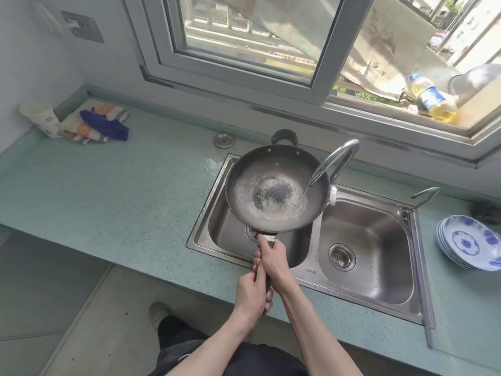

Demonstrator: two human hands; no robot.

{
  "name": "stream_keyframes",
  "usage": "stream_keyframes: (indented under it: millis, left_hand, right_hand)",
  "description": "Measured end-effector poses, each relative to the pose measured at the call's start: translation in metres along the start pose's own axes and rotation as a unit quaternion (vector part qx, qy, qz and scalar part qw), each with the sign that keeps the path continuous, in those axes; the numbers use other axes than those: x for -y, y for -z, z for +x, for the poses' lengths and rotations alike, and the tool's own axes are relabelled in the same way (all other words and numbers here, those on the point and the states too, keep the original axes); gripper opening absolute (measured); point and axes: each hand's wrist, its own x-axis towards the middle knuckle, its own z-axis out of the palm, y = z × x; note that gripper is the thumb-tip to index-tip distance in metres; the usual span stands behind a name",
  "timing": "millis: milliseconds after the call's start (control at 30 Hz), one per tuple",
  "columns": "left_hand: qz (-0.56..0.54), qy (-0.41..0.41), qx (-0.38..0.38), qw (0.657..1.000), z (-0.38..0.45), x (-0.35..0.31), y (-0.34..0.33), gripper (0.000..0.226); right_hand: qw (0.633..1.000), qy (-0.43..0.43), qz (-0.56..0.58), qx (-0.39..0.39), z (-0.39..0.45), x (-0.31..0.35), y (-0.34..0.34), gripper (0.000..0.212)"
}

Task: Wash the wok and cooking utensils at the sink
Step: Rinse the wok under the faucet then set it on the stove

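A dark steel wok [276, 188] hangs over the left basin of a double steel sink [406, 302], with a pool of cloudy water and dark residue in its bottom. Both hands hold its long handle: my right hand [272, 257] grips it near the bowl, and my left hand [252, 293] grips the end nearer to me. A curved tap [334, 161] reaches over the wok's right side and a thin stream of water runs from it into the wok.
A stack of blue-and-white plates [470, 242] stands on the counter right of the sink. At the far left lie a paper cup [40, 118], folded cloths [92, 123] and a blue glove. A sink plug [224, 139] lies behind the sink. An oil bottle [431, 97] lies on the sill.
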Motion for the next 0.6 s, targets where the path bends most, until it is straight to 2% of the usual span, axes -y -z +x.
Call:
stream_keyframes:
  millis: [267,367,433,500,600]
  left_hand:
    - [0.12,-0.094,-0.059,0.987,0.0,0.001,0.008,0.049]
    - [0.214,-0.113,-0.094,0.966,0.001,-0.007,0.001,0.057]
    - [0.239,-0.106,-0.102,0.96,0.0,-0.014,-0.002,0.064]
    - [0.206,-0.083,-0.085,0.971,-0.001,-0.023,-0.004,0.063]
    - [0.099,-0.023,-0.04,0.994,-0.004,-0.031,-0.01,0.057]
  right_hand:
    - [0.993,-0.021,0.107,0.052,-0.001,-0.001,-0.005,0.019]
    - [0.988,-0.039,0.142,0.053,-0.001,0.007,-0.002,0.021]
    - [0.986,-0.051,0.149,0.046,-0.003,0.014,0.001,0.02]
    - [0.988,-0.059,0.137,0.034,-0.003,0.018,0.003,0.019]
    - [0.993,-0.056,0.104,0.016,-0.001,0.019,0.006,0.02]
